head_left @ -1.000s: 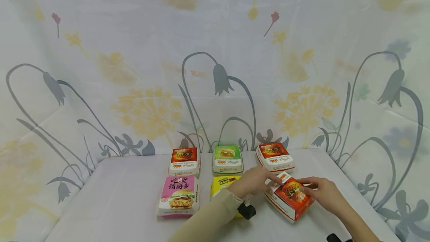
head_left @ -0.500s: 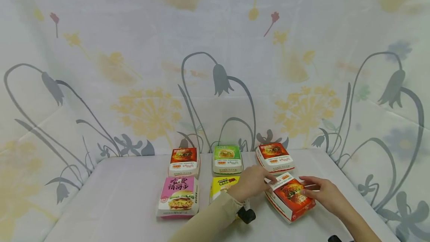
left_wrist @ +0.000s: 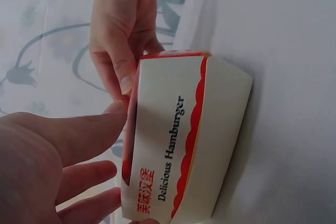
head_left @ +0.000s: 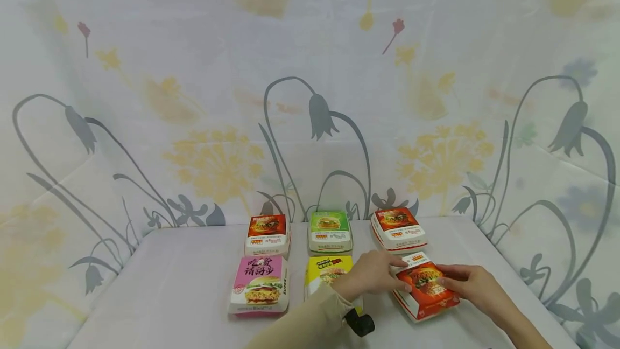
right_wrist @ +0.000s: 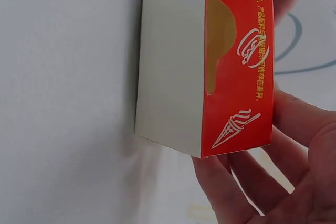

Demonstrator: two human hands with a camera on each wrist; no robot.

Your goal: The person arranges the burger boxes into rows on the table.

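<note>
A red and white hamburger box (head_left: 426,284) sits at the front right of the table, turned slightly askew. My left hand (head_left: 370,274) holds its left side, thumb over the top edge; the left wrist view shows fingertips against the side printed "Delicious Hamburger". On the opposite side, my right hand (head_left: 477,287) grips the box with the thumb on the lid and the fingers round the far edge, partly hidden. The right wrist view shows the box's red lid flap (right_wrist: 239,93) and pale lower wall (right_wrist: 170,66). The lid looks closed.
A yellow burger box (head_left: 329,269) lies left of my left hand, partly covered by the forearm. Beside it is a pink box (head_left: 260,287). Behind stand a red box (head_left: 267,233), a green box (head_left: 330,231) and another red box (head_left: 398,229). A flowered curtain (head_left: 310,139) hangs behind.
The held box has turned a little clockwise as seen from above, closer in line with the others. Both hands have shifted slightly along with it.
</note>
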